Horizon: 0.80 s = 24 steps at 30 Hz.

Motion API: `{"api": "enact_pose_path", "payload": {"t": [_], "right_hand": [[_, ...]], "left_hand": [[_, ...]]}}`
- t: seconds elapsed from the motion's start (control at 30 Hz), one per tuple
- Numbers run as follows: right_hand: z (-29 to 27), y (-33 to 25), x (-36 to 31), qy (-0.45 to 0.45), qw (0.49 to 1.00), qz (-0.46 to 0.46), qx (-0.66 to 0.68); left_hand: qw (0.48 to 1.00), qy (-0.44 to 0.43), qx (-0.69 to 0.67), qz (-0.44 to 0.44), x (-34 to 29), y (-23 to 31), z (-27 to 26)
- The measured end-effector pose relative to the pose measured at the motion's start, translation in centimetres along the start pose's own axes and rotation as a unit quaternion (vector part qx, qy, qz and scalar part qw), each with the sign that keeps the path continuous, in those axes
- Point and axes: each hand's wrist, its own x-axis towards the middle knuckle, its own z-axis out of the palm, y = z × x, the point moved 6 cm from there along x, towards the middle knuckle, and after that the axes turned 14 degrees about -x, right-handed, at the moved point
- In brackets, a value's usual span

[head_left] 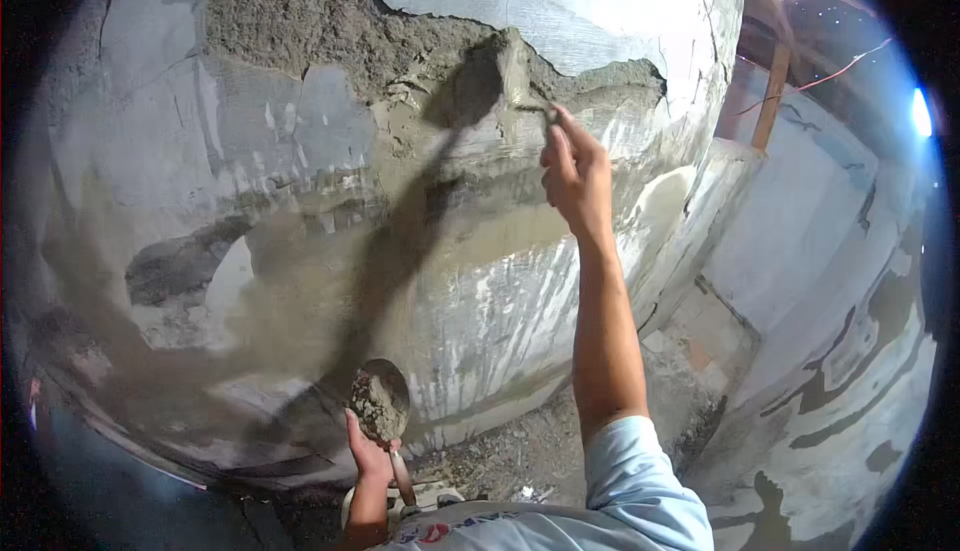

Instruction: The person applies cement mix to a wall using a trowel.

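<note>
My right hand (578,173) is closed round the handle of a trowel, arm stretched up and forward. The mortar-smeared trowel blade (516,73) rests against the wall, at the lower edge of a rough patch of grey mortar (290,16). Low and left of centre, my left hand (370,456) supports a round, dark-rimmed scoop (402,391) from below. Its handle (402,476) points back toward me. A lump of wet mortar (378,411) fills much of the scoop. Some of the left fingers are hidden beneath it.
The stained grey wall (480,321) spans most of the view, with chipped plaster edges above the trowel. Another patchy wall (800,241) stands at right, near a wooden post (770,101) and a red wire (840,73). Rubble (530,451) lies at the wall's foot.
</note>
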Motion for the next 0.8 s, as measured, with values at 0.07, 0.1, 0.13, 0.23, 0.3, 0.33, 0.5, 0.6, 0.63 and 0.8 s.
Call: {"api": "enact_pose_path", "payload": {"t": [0.07,0.1,0.13,0.23,0.3,0.33,0.5,0.6,0.63,0.8], "right_hand": [[0.4,-0.1,0.8,0.012,0.997,0.067,0.022],[0.5,0.0,1.2,0.009,0.998,0.064,0.021],[0.4,-0.4,1.6,0.03,0.999,0.016,-0.018],[1.5,-1.4,0.3,0.145,0.967,-0.196,-0.074],[2.3,-2.2,-1.4,0.032,0.978,-0.107,-0.174],[1.7,-3.0,-1.8,0.033,0.97,-0.119,-0.207],[-1.1,-3.2,-3.8,-0.04,0.955,-0.103,-0.275],[-3.2,-3.0,-4.4,0.009,0.96,-0.143,-0.239],[-3.5,-3.3,-3.6,0.011,0.96,-0.143,-0.24],[-2.6,-6.0,2.2,-0.025,0.845,-0.311,-0.434]], "left_hand": [[1.0,0.016,0.006,0.022,-0.2,1.0,0.5],[1.0,0.017,0.002,0.022,-0.5,0.3,0.6],[1.0,-0.003,-0.007,0.016,-0.6,-0.5,0.8],[0.999,0.016,-0.034,0.021,-0.9,-0.7,2.0],[1.0,-0.006,-0.02,0.013,-0.6,-0.1,1.1],[0.999,-0.032,-0.025,-0.005,-0.7,-0.1,1.1],[0.999,0.006,-0.02,0.026,-0.7,0.4,2.1],[0.998,0.015,-0.001,0.054,-1.5,0.2,3.3],[0.998,0.018,0.01,0.059,-1.7,0.1,3.8],[1.0,-0.008,0.001,0.012,-1.0,0.0,2.0]]}}
